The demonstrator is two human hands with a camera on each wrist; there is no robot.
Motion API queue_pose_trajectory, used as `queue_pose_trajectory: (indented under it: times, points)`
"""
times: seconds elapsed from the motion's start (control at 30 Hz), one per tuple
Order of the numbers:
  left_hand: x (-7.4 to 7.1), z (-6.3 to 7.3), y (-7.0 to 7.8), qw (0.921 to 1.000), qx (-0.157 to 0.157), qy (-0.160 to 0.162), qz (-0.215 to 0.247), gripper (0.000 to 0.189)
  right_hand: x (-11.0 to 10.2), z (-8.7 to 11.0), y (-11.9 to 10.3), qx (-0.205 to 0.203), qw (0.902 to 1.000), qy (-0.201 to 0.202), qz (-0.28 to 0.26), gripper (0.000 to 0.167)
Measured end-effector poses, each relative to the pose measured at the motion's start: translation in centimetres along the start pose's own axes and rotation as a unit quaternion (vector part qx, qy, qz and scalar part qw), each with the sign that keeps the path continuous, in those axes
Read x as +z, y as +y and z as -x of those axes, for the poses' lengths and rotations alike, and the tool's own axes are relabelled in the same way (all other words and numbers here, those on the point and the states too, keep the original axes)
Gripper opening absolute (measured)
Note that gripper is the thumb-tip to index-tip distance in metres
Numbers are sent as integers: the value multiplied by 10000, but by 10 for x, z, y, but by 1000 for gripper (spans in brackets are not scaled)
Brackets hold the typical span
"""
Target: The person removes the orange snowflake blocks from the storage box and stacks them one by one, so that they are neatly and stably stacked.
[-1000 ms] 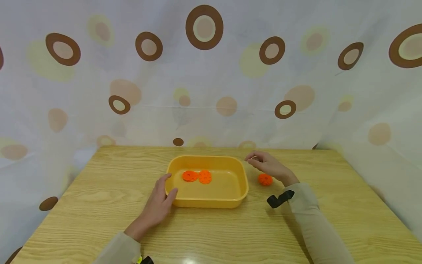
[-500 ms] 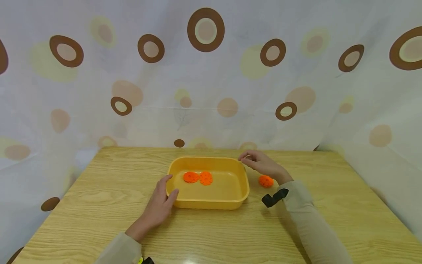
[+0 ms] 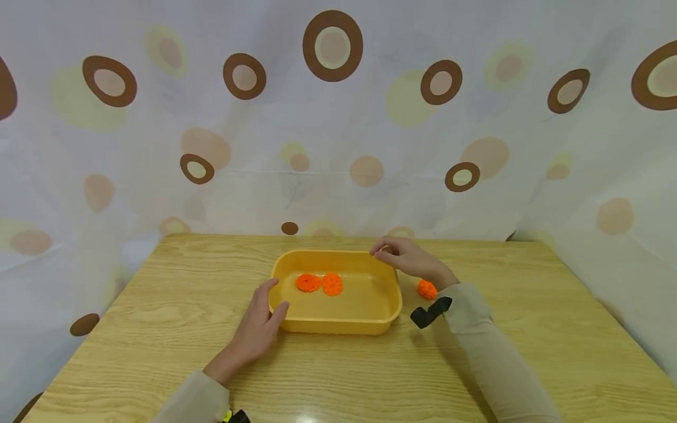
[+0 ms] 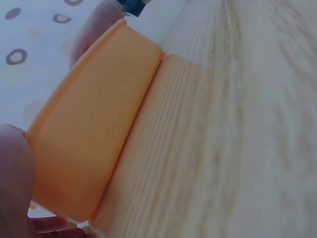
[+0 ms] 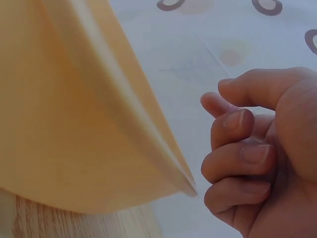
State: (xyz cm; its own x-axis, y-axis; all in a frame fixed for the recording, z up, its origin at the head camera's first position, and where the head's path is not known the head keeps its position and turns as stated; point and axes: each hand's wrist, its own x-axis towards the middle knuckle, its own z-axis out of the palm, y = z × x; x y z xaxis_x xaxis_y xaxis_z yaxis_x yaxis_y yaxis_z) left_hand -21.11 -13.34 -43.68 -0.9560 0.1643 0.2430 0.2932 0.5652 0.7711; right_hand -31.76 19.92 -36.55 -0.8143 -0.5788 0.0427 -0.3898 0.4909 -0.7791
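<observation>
Steady the tray [image 3: 338, 326] with the left hand [image 3: 256, 323] gripping its end, and guide the right hand [image 3: 412, 260], curled around nothing visible, clear of the rim [image 5: 126, 104] near it.

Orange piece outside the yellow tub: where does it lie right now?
In the head view, the orange piece lies on the wooden table, just right of the yellow tub and beside the right cuff in the picture.

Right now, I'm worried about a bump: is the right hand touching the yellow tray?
Apart. The right wrist view shows patterned cloth between the right hand and the yellow tray.
</observation>
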Motion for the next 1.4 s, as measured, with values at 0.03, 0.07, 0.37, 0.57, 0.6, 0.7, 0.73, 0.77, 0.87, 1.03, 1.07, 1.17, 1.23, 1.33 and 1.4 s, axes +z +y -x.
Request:
queue_pose_trajectory:
  times: [0.03,0.07,0.37,0.57,0.6,0.7,0.73,0.77,0.87,1.03,1.07,1.17,1.23,1.33,1.4]
  points:
    - [0,0,0,10000,11,0,5,51,1,-1,0,-24,10000,-14,24,30]
    - [0,-1,-1,10000,16,4,12,51,1,-2,-1,-44,10000,-28,32,30]
    - [0,0,1,10000,17,-47,15,51,9,-12,-11,-190,9992,-321,149,27]
    - [-1,0,1,10000,-18,-63,-35,52,12,-22,-25,-230,9976,-545,350,25]
    - [-1,0,1,10000,-32,-66,-37,52,13,-24,-27,-239,9973,-587,361,25]
    - [-3,1,2,10000,-46,-56,-44,51,16,-30,-31,-285,9959,-730,445,24]
    - [-3,1,2,10000,-44,-38,-50,51,18,-32,-32,-304,9954,-769,476,24]
    - [-3,1,1,10000,-33,-23,-52,51,19,-34,-33,-320,9950,-811,493,25]
    - [-2,0,1,10000,7,4,-55,51,21,-38,-34,-321,9940,-884,562,26]
    - [-2,0,2,10000,-22,-32,-59,52,24,-43,-33,-307,9929,-1021,530,26]
    - [-2,1,3,10000,-39,-28,-62,52,25,-45,-33,-318,9924,-1070,524,26]
    - [-3,1,3,10000,-64,14,-59,51,28,-50,-33,-406,9900,-1243,529,26]
    - [-3,1,2,10000,-48,27,-53,51,29,-54,-32,-417,9887,-1351,501,25]
    - [-2,0,2,10000,-32,32,-34,52,31,-57,-32,-345,9880,-1441,434,24]
    - [-1,1,1,10000,-50,32,-6,52,33,-60,-31,-275,9883,-1441,409,23]
